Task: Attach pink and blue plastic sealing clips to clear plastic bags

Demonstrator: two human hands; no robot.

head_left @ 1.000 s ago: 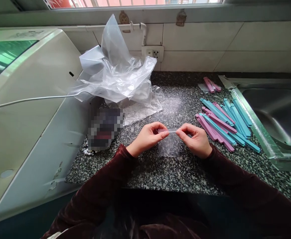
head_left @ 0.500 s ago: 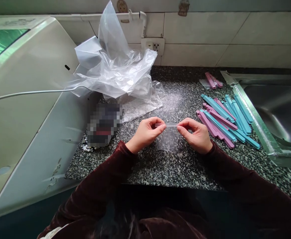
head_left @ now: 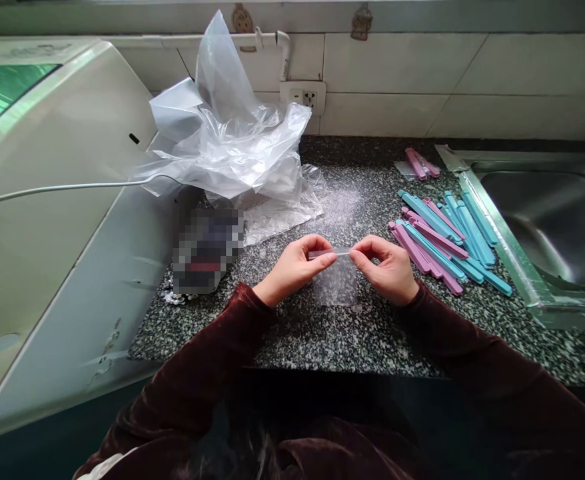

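A small clear plastic bag (head_left: 335,283) hangs over the speckled counter, its top edge pinched at both ends. My left hand (head_left: 305,261) grips the left part of that edge between thumb and forefinger. On the other side my right hand (head_left: 385,267) pinches the right part the same way. To the right of my right hand lies a loose pile of blue clips (head_left: 475,230) and pink clips (head_left: 415,250), long and narrow. Farther back, a few pink clips (head_left: 421,163) rest on a piece of clear plastic.
Crumpled clear plastic bags (head_left: 237,147) are heaped at the back left. A blurred dark object (head_left: 207,250) lies before them. A large pale machine (head_left: 67,200) with a white cable (head_left: 72,187) stands left. The steel sink (head_left: 502,267) is at right, a wall socket (head_left: 302,98) behind.
My right hand has shifted slightly left, closer to my left hand along the bag's top edge. The whole view has turned a little, so the background sits slightly lower and farther left.
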